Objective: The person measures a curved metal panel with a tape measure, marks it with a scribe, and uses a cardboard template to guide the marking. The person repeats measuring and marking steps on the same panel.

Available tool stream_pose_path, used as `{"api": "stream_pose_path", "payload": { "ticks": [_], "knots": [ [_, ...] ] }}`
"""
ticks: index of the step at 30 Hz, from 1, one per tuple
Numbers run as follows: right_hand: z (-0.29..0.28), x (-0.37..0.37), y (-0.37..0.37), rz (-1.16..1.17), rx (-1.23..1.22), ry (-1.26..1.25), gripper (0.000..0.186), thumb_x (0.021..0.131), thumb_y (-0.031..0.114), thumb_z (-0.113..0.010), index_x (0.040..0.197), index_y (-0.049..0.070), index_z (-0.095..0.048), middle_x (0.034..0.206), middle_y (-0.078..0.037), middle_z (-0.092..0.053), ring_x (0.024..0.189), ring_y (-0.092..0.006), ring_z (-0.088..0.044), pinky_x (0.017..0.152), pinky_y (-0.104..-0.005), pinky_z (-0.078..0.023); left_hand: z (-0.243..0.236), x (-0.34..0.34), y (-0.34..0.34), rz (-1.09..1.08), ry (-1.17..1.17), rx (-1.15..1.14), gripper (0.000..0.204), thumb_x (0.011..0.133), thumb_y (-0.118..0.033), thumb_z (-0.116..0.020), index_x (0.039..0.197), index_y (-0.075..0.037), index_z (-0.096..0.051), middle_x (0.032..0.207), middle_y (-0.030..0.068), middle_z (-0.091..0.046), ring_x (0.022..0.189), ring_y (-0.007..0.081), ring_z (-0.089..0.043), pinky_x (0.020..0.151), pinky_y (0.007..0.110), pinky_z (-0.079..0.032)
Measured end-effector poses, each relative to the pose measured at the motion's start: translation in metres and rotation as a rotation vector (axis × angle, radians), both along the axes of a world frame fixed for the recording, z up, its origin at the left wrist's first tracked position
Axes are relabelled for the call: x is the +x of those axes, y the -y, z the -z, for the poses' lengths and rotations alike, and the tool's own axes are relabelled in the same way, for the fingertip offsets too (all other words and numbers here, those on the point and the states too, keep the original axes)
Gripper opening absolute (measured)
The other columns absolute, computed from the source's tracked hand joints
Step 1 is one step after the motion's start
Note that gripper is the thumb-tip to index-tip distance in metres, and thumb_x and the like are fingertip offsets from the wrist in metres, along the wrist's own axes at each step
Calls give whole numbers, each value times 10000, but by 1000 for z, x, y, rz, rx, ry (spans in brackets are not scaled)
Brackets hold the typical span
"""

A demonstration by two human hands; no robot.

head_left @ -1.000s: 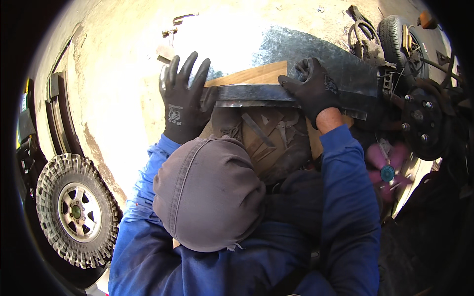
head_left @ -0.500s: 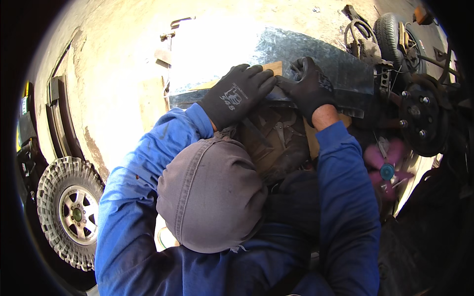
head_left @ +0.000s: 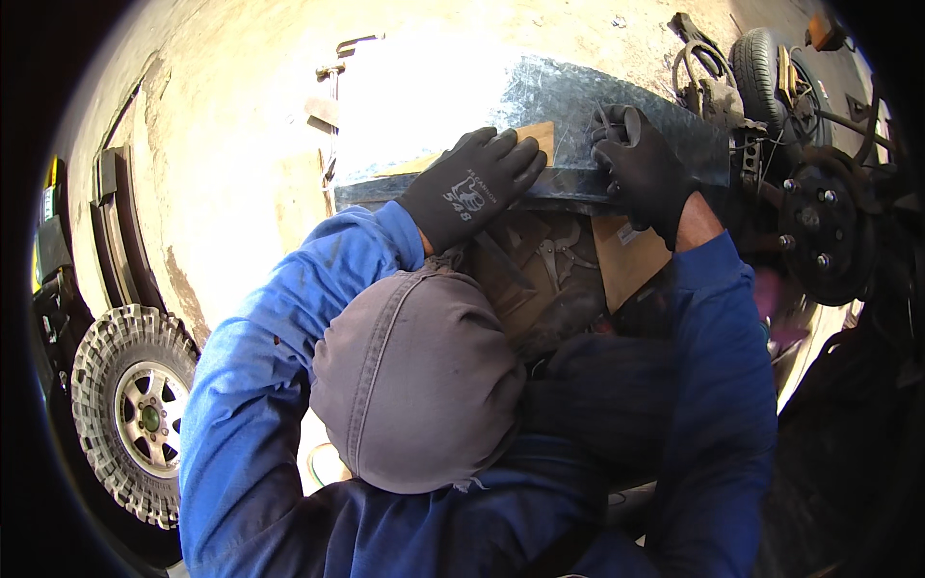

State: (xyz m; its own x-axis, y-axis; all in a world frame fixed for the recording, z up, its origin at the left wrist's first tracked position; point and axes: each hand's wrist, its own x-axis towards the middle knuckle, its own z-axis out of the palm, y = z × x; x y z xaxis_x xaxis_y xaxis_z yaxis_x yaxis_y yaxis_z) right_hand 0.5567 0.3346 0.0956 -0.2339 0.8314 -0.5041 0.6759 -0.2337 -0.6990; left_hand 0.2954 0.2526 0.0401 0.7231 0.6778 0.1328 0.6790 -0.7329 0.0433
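At upper centre, a board [head_left: 542,133] is laid on sheet metal [head_left: 559,94] beneath the flattened left hand [head_left: 472,185]; the curled right hand's [head_left: 644,175] grip and remaining work cannot be told.

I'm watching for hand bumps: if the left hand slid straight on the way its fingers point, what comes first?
Past the wood and over the sheet, the left hand would likely meet the right hand first, though depth is unclear.

"How's the sheet-metal panel [head_left: 554,91] lying?"
"Flat, scuffed grey, glaring white at left."
"The tan wooden strip [head_left: 546,136]?"
"Flat on it near the lower edge, partly covered."
"And the slim tool [head_left: 601,115]?"
"Mostly hidden."
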Motion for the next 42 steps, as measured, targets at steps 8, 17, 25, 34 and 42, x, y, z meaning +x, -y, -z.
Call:
{"api": "stream_pose_path", "payload": {
  "ticks": [8, 17, 25, 34, 42],
  "knots": [
    [-14, 10, -36, -357, 288, 289, 463, 1135, 253, -548, 1586, 151, -564, 1532, -228, -663, 1406, -414, -650, 1194, -488, -506, 0, 3, -2, 8, -1, -3, 473, 1004, -167, -650, 1459, -37, -651, 1473, 105, -620, 1241, 248, -622, 1090, 405, -517],
    [20, 8, -53, -570, 144, 574, 469, 1103, 342, -647, 1571, 306, -639, 1587, -134, -573, 1446, -378, -612, 1220, -468, -502, -1, 7, -8, -1, 18, -56, 548, 952, -131, -668, 1486, -29, -596, 1584, 161, -589, 1212, 307, -655, 1076, 444, -542],
    [30, -7, -57, -663, 197, 607, 509, 1084, 362, -596, 1556, 178, -555, 1487, -158, -729, 1404, -383, -671, 1198, -499, -511, -4, 10, -11, -1, 15, -76, 499, 960, -126, -656, 1449, -49, -598, 1590, 157, -585, 1189, 303, -662, 1054, 440, -543],
    [18, -19, -59, -689, 83, 721, 446, 1071, 446, -646, 1512, 383, -668, 1709, -59, -477, 1524, -322, -560, 1254, -469, -479, -4, 11, -10, -21, -20, -44, 489, 965, -134, -655, 1445, -62, -598, 1572, 144, -597, 1178, 281, -670, 1034, 424, -540],
    [-28, -62, -46, -900, 346, 984, 374, 1068, 289, -616, 1417, 250, -743, 1433, -120, -743, 1346, -327, -713, 1150, -479, -564, -8, 11, -10, -6, -16, -77, 475, 970, -125, -657, 1438, -62, -604, 1565, 140, -599, 1173, 278, -672, 1039, 413, -537]
  ]
}}
